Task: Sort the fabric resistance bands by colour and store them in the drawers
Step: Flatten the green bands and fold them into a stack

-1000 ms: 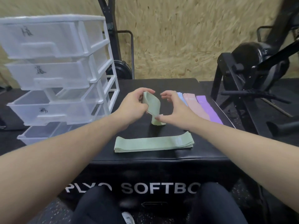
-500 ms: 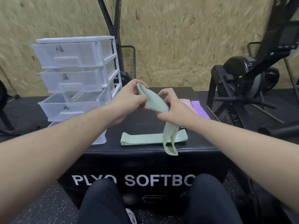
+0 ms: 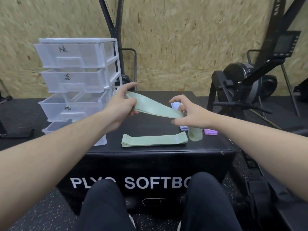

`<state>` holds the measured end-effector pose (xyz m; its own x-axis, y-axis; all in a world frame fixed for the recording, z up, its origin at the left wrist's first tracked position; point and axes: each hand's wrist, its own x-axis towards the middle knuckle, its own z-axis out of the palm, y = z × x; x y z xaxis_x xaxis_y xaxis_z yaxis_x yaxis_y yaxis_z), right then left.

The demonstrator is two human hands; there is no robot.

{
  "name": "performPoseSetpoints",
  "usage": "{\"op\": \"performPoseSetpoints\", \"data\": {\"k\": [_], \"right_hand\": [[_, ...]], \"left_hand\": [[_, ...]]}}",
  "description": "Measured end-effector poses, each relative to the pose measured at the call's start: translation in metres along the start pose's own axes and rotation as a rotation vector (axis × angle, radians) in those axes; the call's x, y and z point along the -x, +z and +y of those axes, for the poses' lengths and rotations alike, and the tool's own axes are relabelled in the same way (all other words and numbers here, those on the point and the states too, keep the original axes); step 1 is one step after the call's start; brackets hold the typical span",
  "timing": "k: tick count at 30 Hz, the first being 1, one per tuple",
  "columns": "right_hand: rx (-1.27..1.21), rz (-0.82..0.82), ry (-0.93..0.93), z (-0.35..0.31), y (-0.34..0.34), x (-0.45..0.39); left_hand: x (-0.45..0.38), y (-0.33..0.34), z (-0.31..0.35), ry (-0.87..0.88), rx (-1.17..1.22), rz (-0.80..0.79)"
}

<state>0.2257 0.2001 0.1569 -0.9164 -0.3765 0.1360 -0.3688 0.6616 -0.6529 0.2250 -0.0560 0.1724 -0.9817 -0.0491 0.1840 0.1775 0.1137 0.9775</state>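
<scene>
We've got a soft, matte green band (image 3: 155, 109) stretched flat between both hands above the plyo box (image 3: 150, 164), which is black and vinyl-looking. Our left hand (image 3: 120, 107) pinches one end, and our right hand (image 3: 188, 114) pinches the other, with a bit of tail drooping below it. A second green band (image 3: 154, 140) lies folded flat on the box top. Translucent ribbed plastic drawers (image 3: 76, 84) stand just left, and lilac and purple bands (image 3: 210, 131) peek out behind our right hand.

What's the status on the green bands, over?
Left hand and right hand both grip one green band, held above the box. Second green band lies flat on the plyo box. Nothing blocking.
</scene>
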Motion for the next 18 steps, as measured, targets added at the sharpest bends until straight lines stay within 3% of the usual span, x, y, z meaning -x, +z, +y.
{"op": "performPoseSetpoints", "data": {"k": [5,12,15,18], "right_hand": [[0.013,-0.065,0.136,0.021,-0.008,-0.008],[0.161,-0.134,0.126,0.060,0.016,-0.031],[0.257,-0.232,0.074,0.083,0.027,-0.049],[0.326,-0.300,0.052,0.102,0.038,-0.070]], "left_hand": [[-0.013,-0.002,-0.028,-0.136,-0.008,0.043],[-0.031,-0.003,-0.075,-0.372,0.125,-0.050],[-0.048,-0.007,-0.098,-0.405,-0.040,0.001],[-0.061,-0.018,-0.127,-0.347,-0.321,-0.084]]}}
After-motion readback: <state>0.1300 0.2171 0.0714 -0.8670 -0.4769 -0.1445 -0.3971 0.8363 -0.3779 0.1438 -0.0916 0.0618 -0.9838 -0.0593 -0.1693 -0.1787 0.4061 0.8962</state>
